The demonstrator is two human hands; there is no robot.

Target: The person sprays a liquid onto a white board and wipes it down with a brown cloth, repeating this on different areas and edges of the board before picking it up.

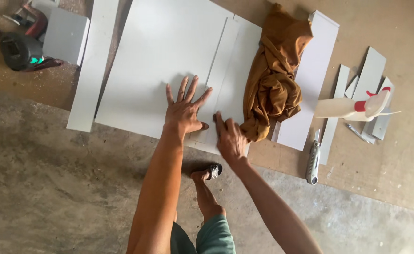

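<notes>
Two bare hands press flat on white panels laid on the floor.
Left hand, fingers spread, pins the large white panel; right hand flattens the narrow strip just beside it, edges already butted; brown cloth lies unused beyond.

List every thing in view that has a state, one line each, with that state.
left hand: open, flat on the large white panel
right hand: pressed on the narrow white strip
brown cloth: crumpled
utility knife: lying on the floor
spray bottle: on its side
</notes>
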